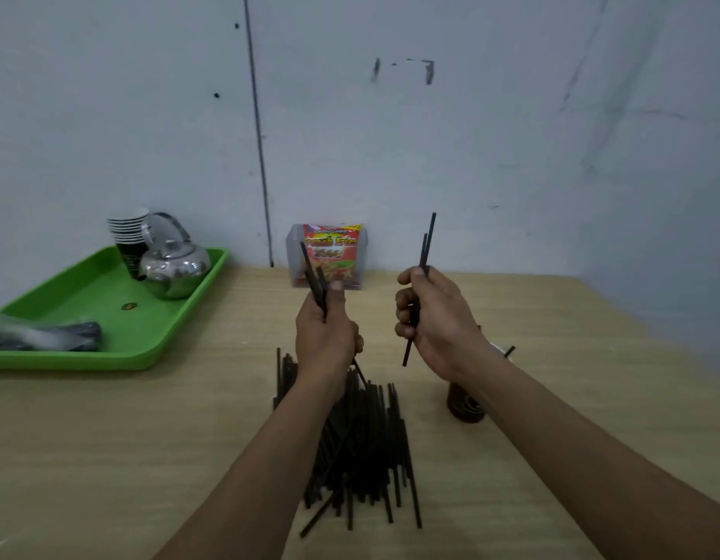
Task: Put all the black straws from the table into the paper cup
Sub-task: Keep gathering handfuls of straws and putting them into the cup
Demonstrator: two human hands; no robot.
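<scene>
Right forearm (524, 398) hides most of paper cup (465, 410); left hand (326, 333) and right hand (435, 321) each clamped on black straws (427, 244); green tray (107, 317) holds kettle (174, 268), stacked cups (128, 232).

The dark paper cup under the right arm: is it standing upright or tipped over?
Upright, it seems: the paper cup stands on the table, one straw tip poking up beyond the right forearm hiding its rim.

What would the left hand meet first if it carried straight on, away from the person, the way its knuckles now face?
Probably the clear holder with the red snack packet at the wall. It lies straight beyond the left hand and the straws in left hand. Only bare table seems to lie between, though depth is unclear.
</scene>
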